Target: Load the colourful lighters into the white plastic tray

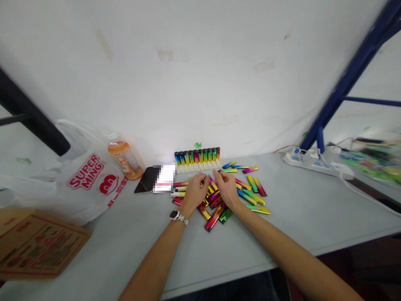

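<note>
A loose pile of shiny, two-tone lighters (214,221) lies in front of me, in red, gold, green, blue and magenta. My left hand (196,190), with a watch on its wrist, is over the left part of the pile, fingers curled together. Close beside it, my right hand (228,189) has its thumb and fingers pinched together. A magenta lighter (212,182) shows between the hands; whether either one holds it is unclear. Behind them a white rack (183,169) holds a row of upright lighters (196,156) in its back part.
Left of the rack lie a dark tablet (145,180) and a blurred-out white sheet or screen (165,177). Farther left are an orange drink bottle (125,159), a white plastic bag (83,188) and a cardboard box (44,246). At right, a power strip (319,163) trails a white cable.
</note>
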`<state>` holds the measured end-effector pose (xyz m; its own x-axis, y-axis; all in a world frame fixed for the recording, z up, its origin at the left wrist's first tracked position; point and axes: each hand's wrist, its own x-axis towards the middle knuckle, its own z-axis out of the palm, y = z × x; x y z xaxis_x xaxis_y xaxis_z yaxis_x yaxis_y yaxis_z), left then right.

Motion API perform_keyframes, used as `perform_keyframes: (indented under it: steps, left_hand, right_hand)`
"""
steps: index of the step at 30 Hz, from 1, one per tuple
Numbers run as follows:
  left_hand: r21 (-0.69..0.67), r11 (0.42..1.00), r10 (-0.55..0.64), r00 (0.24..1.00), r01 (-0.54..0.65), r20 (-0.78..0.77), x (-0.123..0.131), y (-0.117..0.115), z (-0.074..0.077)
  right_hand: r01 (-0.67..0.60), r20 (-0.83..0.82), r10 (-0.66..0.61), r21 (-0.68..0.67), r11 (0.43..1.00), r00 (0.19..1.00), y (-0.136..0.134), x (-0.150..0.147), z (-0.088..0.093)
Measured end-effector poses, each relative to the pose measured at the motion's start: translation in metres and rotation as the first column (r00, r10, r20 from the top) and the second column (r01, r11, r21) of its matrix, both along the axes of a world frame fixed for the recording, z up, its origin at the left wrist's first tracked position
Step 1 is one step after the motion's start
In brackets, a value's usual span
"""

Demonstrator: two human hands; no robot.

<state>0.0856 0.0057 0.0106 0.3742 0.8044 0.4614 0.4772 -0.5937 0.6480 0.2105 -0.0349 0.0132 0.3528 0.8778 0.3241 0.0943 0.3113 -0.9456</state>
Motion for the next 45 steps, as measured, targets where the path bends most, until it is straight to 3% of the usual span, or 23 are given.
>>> perform_keyframes:
  steps: [19,23,28,31,36,39,45]
  left_hand:
    - [0.004,1.0,-0.019,1.0,0.019,0.004,0.0,0.001,-0.001]
    - [0.001,1.0,-0.014,1.0,0.014,0.005,0.0,0.001,0.0]
    - [0.011,1.0,-0.01,1.0,0.01,-0.002,0.0,0.0,0.0]
    - [0.013,1.0,-0.01,1.0,0.01,-0.008,0.0,0.0,-0.001]
    - [0.018,1.0,-0.024,1.0,0.024,0.013,-0.001,0.002,-0.001]
    - [0.016,0.999,-0.036,0.999,0.036,0.006,-0.001,0.003,-0.001]
    - [0.005,1.0,-0.029,1.0,0.029,-0.001,-0.001,0.003,-0.001]
  right_hand:
    - [0.032,0.076,-0.031,-0.011,0.999,0.997,0.004,-0.004,-0.005]
    - [-0.023,0.031,0.023,-0.005,1.0,0.999,0.005,-0.004,-0.007]
    - [-0.195,-0.029,0.195,0.016,0.981,0.98,0.009,0.001,-0.01]
    - [-0.203,0.094,0.2,0.018,0.979,0.975,0.014,0.014,-0.006]
    - [-0.034,0.376,0.01,0.057,0.998,0.926,0.03,0.053,0.012]
    - [-0.075,0.406,0.08,-0.027,0.997,0.91,0.047,0.076,0.024]
    - [-0.084,0.576,0.029,0.071,0.994,0.817,0.093,0.104,0.032]
